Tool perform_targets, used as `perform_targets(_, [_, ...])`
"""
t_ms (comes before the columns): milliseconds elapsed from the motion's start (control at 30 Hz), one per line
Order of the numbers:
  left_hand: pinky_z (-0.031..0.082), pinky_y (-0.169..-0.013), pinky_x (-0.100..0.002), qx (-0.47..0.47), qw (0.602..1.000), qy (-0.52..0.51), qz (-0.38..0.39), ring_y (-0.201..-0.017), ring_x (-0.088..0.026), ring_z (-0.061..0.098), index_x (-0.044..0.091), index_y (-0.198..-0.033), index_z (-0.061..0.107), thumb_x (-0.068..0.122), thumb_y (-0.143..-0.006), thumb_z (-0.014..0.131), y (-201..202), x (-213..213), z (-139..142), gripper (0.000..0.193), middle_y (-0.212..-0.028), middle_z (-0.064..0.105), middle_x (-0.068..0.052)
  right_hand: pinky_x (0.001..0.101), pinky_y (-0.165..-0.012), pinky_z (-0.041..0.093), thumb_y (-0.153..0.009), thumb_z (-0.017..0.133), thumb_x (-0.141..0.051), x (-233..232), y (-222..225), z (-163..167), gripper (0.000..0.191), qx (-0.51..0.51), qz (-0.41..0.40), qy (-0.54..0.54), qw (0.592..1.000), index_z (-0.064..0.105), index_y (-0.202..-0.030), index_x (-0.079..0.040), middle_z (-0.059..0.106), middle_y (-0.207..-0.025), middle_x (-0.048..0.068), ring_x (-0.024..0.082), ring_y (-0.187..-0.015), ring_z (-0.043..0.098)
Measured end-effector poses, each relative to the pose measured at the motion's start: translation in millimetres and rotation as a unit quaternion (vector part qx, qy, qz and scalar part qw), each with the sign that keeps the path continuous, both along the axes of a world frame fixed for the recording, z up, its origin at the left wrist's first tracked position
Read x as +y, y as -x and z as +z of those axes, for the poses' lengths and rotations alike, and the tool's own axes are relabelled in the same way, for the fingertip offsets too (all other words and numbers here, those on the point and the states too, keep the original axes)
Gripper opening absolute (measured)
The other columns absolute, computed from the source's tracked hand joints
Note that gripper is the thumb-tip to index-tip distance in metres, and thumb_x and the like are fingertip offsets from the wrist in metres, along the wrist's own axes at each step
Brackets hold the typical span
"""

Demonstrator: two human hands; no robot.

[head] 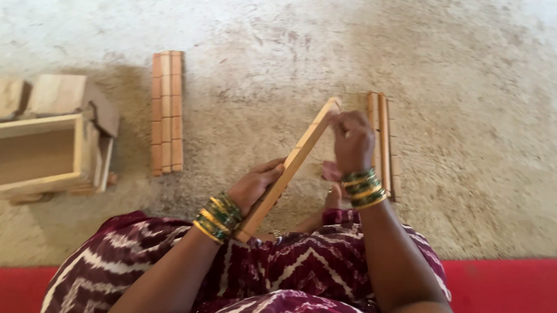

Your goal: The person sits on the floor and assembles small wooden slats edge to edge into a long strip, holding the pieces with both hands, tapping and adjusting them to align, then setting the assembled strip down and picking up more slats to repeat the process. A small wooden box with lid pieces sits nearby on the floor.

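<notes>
Rough grey-brown floor (282,39) across most of the frame, dusty and pale toward the top. Red mat (508,288) along the bottom edge, showing at lower left and lower right. Maroon dress (274,280) with white zigzag print at bottom centre, covering the lap.

Open wooden box (28,157) at the left edge, on its side with the hollow facing up, loose wooden blocks (58,93) stacked just behind it. Bundle of short slats (167,112) lying flat on the floor at upper left of centre, well apart from the hands. Second set of slats (383,129) on the floor right of centre, partly hidden behind the right wrist.

Long wooden strip (290,166) held slantwise at the centre, running from the lap up toward the upper right. Left hand (256,186) wrapped around the lower half of the strip, fingers curled over its edge. Right hand (352,140) pinching the top end of the strip, fingers drawn together. Green and gold bangles (218,217) on both wrists.
</notes>
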State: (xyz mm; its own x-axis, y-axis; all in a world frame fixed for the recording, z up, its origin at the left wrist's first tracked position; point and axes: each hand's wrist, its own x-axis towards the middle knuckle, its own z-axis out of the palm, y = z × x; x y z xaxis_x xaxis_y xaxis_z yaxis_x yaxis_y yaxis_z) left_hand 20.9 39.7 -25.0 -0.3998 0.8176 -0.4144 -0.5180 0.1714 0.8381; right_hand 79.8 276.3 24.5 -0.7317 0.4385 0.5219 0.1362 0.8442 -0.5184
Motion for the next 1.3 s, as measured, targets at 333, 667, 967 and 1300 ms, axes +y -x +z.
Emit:
perform_targets(333, [0.052, -0.056, -0.025, -0.009, 0.999, -0.020, -0.032, -0.063, -0.007, 0.058, 0.010, -0.150, 0.052, 0.037, -0.103, 0.051, 4.7, -3.8, 4.5, 0.055, -0.082, 0.064, -0.001, 0.0295, -0.065, 0.055, -0.097, 0.077, -0.005, 0.1, -1.4, -7.1, 0.005, -0.028, -0.016, 0.031, 0.999, 0.077, -0.091, -0.007, 0.073, -0.088, 0.007, 0.019, -0.075, 0.068])
perform_targets(667, [0.053, -0.060, -0.025, -0.114, 0.976, -0.182, 0.039, -0.070, -0.011, 0.061, 0.002, -0.124, 0.060, 0.035, -0.106, 0.044, 32.1, -6.0, -27.0, 0.041, -0.087, 0.063, -0.004, 0.0264, -0.072, 0.060, -0.094, 0.069, -0.010, -130.9, -35.6, -3.1, 0.022, -0.008, 0.263, 0.081, 0.961, 0.072, -0.116, -0.007, 0.074, -0.102, 0.010, 0.017, -0.086, 0.071])
perform_targets(967, [0.051, -0.049, -0.025, -0.069, 0.995, -0.076, 0.002, -0.053, -0.010, 0.056, 0.009, -0.108, 0.063, 0.040, -0.101, 0.048, 26.7, -11.6, -6.4, 0.036, -0.070, 0.060, -0.001, 0.0239, -0.061, 0.056, -0.099, 0.067, -0.008, -59.4, -4.4, -21.4, 0.013, -0.064, 0.127, -0.104, 0.984, 0.079, -0.104, -0.008, 0.074, -0.095, 0.008, 0.017, -0.081, 0.069])
perform_targets(1300, [0.050, -0.051, -0.024, -0.186, 0.978, -0.058, 0.072, -0.058, -0.011, 0.058, 0.004, -0.104, 0.067, 0.033, -0.102, 0.051, 26.9, -16.4, -10.8, 0.033, -0.074, 0.063, -0.003, 0.0228, -0.060, 0.060, -0.094, 0.070, -0.004, -116.8, -20.3, 9.1, 0.009, -0.034, 0.232, 0.014, 0.972, 0.075, -0.096, -0.011, 0.075, -0.097, 0.001, 0.013, -0.077, 0.073])
